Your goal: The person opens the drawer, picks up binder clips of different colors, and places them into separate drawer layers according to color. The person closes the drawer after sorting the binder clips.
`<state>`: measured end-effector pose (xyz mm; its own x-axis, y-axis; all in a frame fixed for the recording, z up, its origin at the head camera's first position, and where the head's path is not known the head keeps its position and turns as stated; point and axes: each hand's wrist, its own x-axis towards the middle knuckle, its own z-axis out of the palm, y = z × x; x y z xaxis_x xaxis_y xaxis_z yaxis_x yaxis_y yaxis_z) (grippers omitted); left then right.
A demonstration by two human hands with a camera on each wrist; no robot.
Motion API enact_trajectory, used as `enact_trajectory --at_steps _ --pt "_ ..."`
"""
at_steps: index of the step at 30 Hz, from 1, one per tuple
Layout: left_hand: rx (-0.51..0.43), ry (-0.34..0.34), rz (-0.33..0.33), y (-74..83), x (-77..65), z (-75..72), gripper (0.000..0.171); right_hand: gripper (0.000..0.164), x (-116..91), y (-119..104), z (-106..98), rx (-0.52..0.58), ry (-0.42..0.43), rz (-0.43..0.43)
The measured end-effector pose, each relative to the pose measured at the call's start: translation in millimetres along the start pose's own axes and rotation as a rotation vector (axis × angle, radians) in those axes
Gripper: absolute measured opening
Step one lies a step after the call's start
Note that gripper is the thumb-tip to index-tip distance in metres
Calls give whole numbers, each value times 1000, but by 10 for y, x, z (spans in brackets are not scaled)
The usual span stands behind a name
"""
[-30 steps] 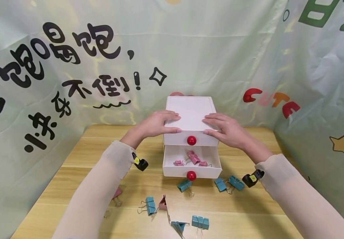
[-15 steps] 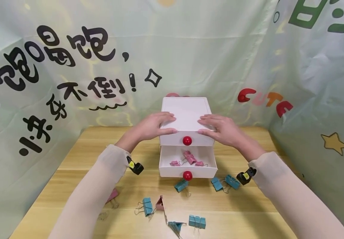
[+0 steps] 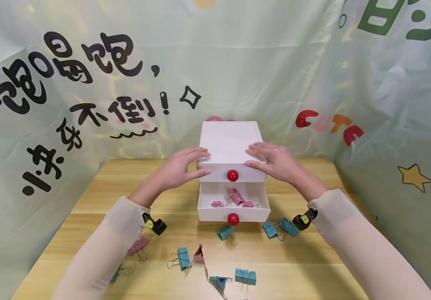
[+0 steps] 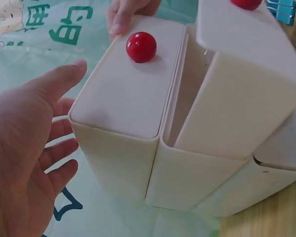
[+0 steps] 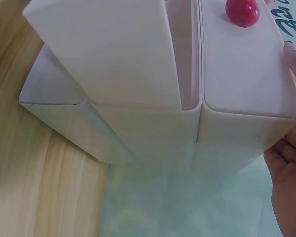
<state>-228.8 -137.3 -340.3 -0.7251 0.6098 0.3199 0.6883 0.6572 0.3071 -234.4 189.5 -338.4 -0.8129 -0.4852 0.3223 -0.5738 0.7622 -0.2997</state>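
Note:
A white drawer box [image 3: 230, 139] with round red knobs stands at the back of the table. Its top drawer [image 3: 215, 171] is pushed in, while the drawer below [image 3: 211, 215] is pulled out and holds several pink binder clips [image 3: 235, 196]. My left hand [image 3: 179, 168] is beside the box's upper left edge; in the left wrist view its spread fingers [image 4: 59, 153] are slightly off the box. My right hand [image 3: 277, 162] rests on the upper right edge, fingers on the lid, thumb at the front. The lowest tier [image 5: 54, 84] shows in the right wrist view.
Blue binder clips [image 3: 245, 276] lie scattered on the wooden table [image 3: 294, 266] before the box, two of them [image 3: 280, 228] at its right front. Pink clips [image 3: 137, 245] lie further left, one near my left sleeve. A printed cloth [image 3: 267, 75] hangs close behind.
My left hand has come off the lid and drawn back a little to the left. My right hand stays on the box; the drawers have not moved.

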Motion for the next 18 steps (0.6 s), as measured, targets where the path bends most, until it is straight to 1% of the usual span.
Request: enact_trajectory --at_steps 7,12,15,18 --pt "-24 66 -23 6 -288 -1 64 60 1 -10 14 17 8 4" --pt "-53 68 -51 9 -487 24 63 59 -11 -9 14 20 19 1" --pt "-53 63 -41 20 -619 43 58 58 -10 -14 21 20 31 -6" --pt "-47 67 2 42 -747 75 53 57 -10 -13 30 20 38 -4"
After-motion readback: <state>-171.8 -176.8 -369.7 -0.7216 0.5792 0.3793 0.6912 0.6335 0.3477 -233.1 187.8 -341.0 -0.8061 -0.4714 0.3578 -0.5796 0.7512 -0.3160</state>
